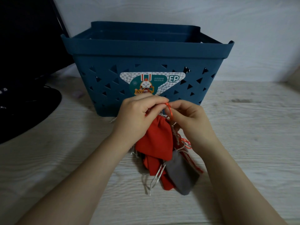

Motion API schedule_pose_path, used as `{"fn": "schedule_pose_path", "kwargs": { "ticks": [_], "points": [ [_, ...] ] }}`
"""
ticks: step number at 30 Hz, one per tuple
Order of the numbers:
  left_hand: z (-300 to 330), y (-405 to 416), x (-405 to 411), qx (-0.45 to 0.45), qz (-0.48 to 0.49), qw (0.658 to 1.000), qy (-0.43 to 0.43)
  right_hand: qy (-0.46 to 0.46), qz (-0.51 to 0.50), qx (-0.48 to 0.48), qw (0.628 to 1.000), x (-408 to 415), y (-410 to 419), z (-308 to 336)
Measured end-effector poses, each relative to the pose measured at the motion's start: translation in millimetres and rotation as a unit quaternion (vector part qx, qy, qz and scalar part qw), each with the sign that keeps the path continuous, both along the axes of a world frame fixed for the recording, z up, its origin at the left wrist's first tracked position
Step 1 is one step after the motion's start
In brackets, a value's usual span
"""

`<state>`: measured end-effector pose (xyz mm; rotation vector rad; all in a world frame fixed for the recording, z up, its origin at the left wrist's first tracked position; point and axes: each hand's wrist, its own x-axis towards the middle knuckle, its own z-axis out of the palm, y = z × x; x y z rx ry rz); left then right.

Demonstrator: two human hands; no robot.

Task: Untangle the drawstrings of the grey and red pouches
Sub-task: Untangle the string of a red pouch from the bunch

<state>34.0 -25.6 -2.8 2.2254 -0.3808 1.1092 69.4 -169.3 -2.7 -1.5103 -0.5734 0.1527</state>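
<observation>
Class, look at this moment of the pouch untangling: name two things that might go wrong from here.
1. Both hands, left hand and right hand, pinch the red drawstring; pulling hard may tighten the knot.
2. The red pouch and grey pouch hang in one bundle with white cords, which may snag further.

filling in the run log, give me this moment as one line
left hand: pinching red cord | right hand: pinching same cord | pouches: bunched, hanging, cords tangled | basket: behind

We seemed to be at home: a pale wood-grain table [243, 111], a blue plastic storage basket [146, 51] with a cartoon sticker [151, 83], a plain wall [243, 21] behind.
</observation>
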Motion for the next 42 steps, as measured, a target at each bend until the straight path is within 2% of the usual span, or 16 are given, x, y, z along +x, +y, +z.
{"fn": "schedule_pose_path", "kwargs": {
  "ticks": [4, 8, 14, 20, 23, 25, 27, 29, 31, 34, 36, 39, 42],
  "points": [
    [1, 3, 1, -0.006, -0.003, 1.0, -0.005, 0.095, 0.025, 0.049, 0.994, 2, -4, 1],
    [-2, 2, 1, 0.031, -0.015, 0.999, -0.019, 0.192, 0.046, 0.09, 0.976, 1, -2, 2],
    [-4, 2, 0, 0.08, -0.008, 0.997, 0.008, 0.215, 0.057, 0.155, 0.963, 2, -1, 1],
    [-1, 15, 1, 0.157, 0.104, 0.982, 0.018, 0.219, 0.071, 0.199, 0.953, 4, 0, 2],
    [0, 23, 2, 0.172, 0.105, 0.979, 0.039, 0.247, 0.06, 0.239, 0.937, 6, 1, 1],
    [2, 28, 3, 0.127, 0.076, 0.987, 0.063, 0.266, 0.02, 0.272, 0.924, 11, -5, 2],
    [3, 30, 4, 0.03, 0.053, 0.995, 0.079, 0.285, -0.017, 0.301, 0.91, 17, -12, 3],
    [3, 24, 4, -0.078, 0.033, 0.99, 0.112, 0.279, -0.044, 0.296, 0.912, 20, -16, 2],
    [3, 10, 2, -0.211, -0.021, 0.961, 0.178, 0.216, -0.066, 0.247, 0.943, 19, -16, 2],
    [12, -9, -2, -0.371, -0.125, 0.889, 0.238, 0.046, -0.086, 0.134, 0.986, 8, -10, 3],
    [14, -15, -4, -0.381, -0.165, 0.878, 0.237, -0.024, -0.062, 0.085, 0.994, 3, -3, 1],
    [10, -15, -5, -0.332, -0.176, 0.906, 0.197, -0.079, -0.033, 0.023, 0.996, 0, 6, -5],
    [7, -15, -3, -0.321, -0.177, 0.913, 0.179, -0.039, -0.04, 0.052, 0.997, 1, 4, -4]
  ]
}}
